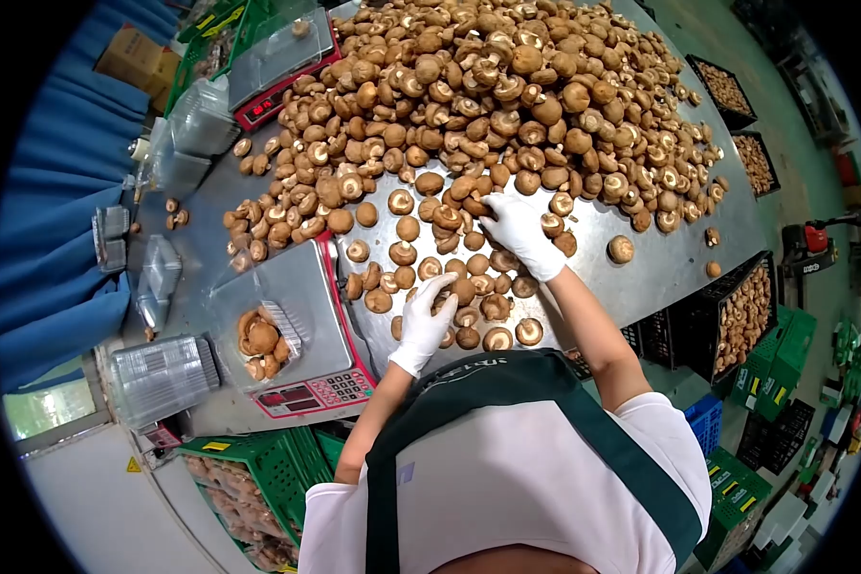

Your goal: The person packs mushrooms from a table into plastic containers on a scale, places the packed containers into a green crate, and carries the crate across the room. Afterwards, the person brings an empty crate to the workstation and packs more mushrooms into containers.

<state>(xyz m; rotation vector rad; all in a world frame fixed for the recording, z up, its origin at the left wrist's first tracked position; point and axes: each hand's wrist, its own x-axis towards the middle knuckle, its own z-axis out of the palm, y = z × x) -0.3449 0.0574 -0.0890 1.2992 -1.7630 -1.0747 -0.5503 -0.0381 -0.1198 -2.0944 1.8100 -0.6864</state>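
Note:
My left hand (425, 323), in a white glove, has its fingers curled round a brown mushroom (443, 299) low on the metal table (584, 277). Farther forward and to the right, my right hand (517, 230), also gloved, touches mushrooms (471, 191) at the near edge of the large pile (507, 86); its fingertips are partly hidden among them. Loose mushrooms lie between and around both hands. Left of them, a clear plastic tray (279, 330) holding several mushrooms rests on a red-edged scale (320, 316).
A second scale (275, 81) is at the upper left, near stacked clear trays (196, 124). More trays (163, 378) sit at the table's left edge. Black crates of mushrooms (741, 316) and green crates (775, 359) stand right; another green crate (287, 459) is below the scale.

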